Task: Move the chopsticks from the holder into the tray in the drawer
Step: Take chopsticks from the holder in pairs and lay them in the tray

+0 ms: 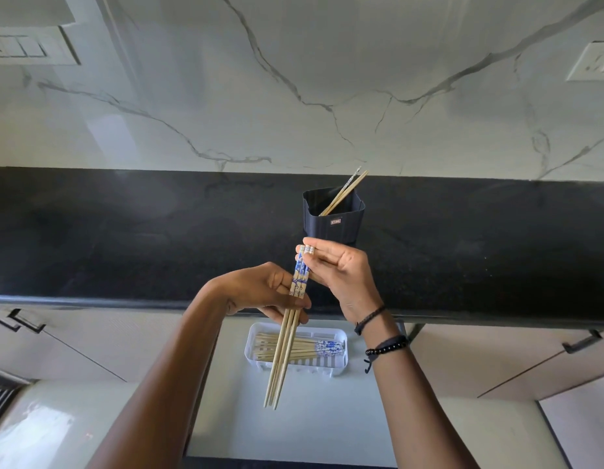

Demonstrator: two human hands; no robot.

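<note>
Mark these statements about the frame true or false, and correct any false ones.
1. The holder is empty. False: leftover chopsticks lean inside it.
2. The left hand and the right hand both hold one bundle of chopsticks. True.
3. The tray already contains loose chopsticks. True.
4. The holder stands inside the drawer. False: it stands on the black counter.
5. The bundle of chopsticks lies flat in the tray. False: it is held in the air over the drawer, tips pointing down.
</note>
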